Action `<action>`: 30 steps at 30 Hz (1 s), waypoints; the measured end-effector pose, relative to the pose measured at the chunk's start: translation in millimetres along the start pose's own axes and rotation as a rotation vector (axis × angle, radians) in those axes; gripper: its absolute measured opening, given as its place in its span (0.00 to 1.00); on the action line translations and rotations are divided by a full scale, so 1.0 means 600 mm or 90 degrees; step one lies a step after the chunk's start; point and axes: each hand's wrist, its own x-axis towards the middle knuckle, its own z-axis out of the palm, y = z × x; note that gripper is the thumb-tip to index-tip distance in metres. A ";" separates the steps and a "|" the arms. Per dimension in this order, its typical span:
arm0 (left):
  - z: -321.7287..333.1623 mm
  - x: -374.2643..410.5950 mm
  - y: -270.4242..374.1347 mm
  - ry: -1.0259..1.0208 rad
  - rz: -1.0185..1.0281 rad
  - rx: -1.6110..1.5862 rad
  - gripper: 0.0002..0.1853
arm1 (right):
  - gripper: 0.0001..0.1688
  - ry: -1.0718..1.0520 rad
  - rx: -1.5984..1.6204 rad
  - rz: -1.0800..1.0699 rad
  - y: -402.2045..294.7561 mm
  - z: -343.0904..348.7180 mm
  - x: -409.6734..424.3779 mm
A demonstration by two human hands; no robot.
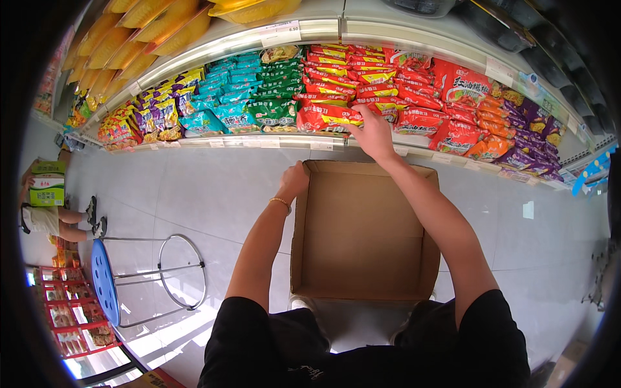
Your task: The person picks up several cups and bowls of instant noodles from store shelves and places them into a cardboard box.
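Observation:
An open cardboard box [361, 235] stands before me between my feet and the shelf, its bare bottom showing. My left hand [294, 180] grips the rim at the box's far left corner. Reaching over the box's far right side, my right hand [374, 133] holds the right end of a red instant noodle packet [327, 118], with the thumb low and the fingers on top. This packet lies at the front of the shelf, before a stack of like red packets [330, 80]. Dark green packets [276, 114] are to its left and other red packets [419, 121] to its right.
A shelf edge [262, 142] with price tags runs across in front. Above is another shelf with yellow bowl-shaped packages [170, 29]. A blue-seated metal stool [105, 281] lies tipped leftward in view. Farther left, a person holds a green carton [47, 191].

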 end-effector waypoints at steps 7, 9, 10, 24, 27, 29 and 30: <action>0.010 0.023 0.036 -0.032 0.063 -0.008 0.18 | 0.26 -0.282 0.046 -0.018 0.039 -0.100 0.006; 0.017 0.019 0.039 -0.053 0.065 -0.018 0.21 | 0.26 -0.352 -0.010 0.015 0.048 -0.102 -0.025; 0.024 0.019 0.037 -0.044 0.062 -0.005 0.23 | 0.25 -0.386 -0.036 0.031 0.054 -0.099 -0.039; 0.090 0.010 0.009 0.086 0.188 -0.224 0.53 | 0.26 -0.231 -0.063 0.182 0.138 0.071 -0.141; 0.088 -0.002 0.030 0.146 0.188 -0.225 0.53 | 0.25 -0.203 -0.066 0.142 0.136 0.081 -0.143; 0.104 -0.006 0.022 0.196 0.179 -0.242 0.51 | 0.23 -0.201 -0.094 0.131 0.117 0.083 -0.144; 0.105 -0.007 0.028 0.197 0.150 -0.229 0.50 | 0.22 -0.236 -0.137 0.123 0.117 0.081 -0.139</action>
